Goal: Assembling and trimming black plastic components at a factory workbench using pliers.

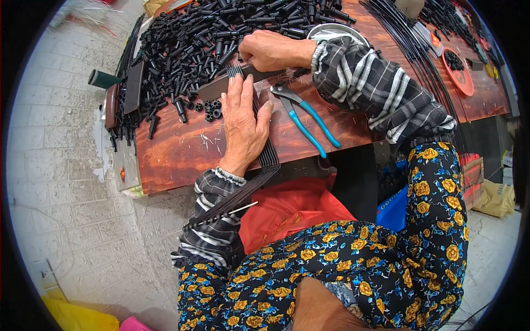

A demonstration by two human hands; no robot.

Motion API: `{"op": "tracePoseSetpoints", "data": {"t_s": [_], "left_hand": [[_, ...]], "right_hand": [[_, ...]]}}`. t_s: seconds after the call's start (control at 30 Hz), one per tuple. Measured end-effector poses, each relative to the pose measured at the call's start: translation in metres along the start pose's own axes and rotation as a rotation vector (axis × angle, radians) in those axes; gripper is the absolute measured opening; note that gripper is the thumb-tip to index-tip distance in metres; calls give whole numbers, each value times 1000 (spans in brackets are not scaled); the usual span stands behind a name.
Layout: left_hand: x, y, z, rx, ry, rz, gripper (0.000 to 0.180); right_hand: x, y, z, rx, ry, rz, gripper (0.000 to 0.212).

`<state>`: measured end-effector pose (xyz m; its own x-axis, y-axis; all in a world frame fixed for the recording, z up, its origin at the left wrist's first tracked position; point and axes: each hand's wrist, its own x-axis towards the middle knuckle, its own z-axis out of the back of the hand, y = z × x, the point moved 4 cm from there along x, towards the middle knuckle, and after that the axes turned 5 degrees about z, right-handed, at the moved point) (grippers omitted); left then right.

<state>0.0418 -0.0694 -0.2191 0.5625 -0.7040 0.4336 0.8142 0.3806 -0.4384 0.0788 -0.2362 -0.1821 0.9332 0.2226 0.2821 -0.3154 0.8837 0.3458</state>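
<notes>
My left hand [243, 129] lies flat on a row of thin black rods [268, 155], its fingers stretched forward. The rods run off the table's near edge and over my left forearm, and their pale tips [234, 70] show beyond my fingertips. Just past those tips, my right hand [276, 51] is closed in a fist; whatever its curled fingers hold is hidden. A flat dark grey bar [214, 88] lies below the fist, crossing near the rod tips. Blue-handled pliers [312, 118] rest on the table right of my left hand, touched by neither hand.
Black bolt-like parts [182, 52] are heaped across the wooden table [176, 160]. A round bowl [337, 27] stands behind my right sleeve. Long black rods [408, 49] and an orange tray [458, 80] of small black pieces lie at right. A red bag [292, 209] hangs below the near edge.
</notes>
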Motion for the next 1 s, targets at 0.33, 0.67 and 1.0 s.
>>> {"op": "tracePoseSetpoints", "data": {"t_s": [0.33,0.67,1.0], "left_hand": [[0,-2,3,-48,-27,9,62],[-1,0,1,-18,-26,0,60],[-1,0,-1,-17,-15,7,57]], "right_hand": [[4,-7,-5,62,24,-9,17],[-1,-1,-4,22,-30,-30,17],[6,-8,1,167,-8,59,17]]}}
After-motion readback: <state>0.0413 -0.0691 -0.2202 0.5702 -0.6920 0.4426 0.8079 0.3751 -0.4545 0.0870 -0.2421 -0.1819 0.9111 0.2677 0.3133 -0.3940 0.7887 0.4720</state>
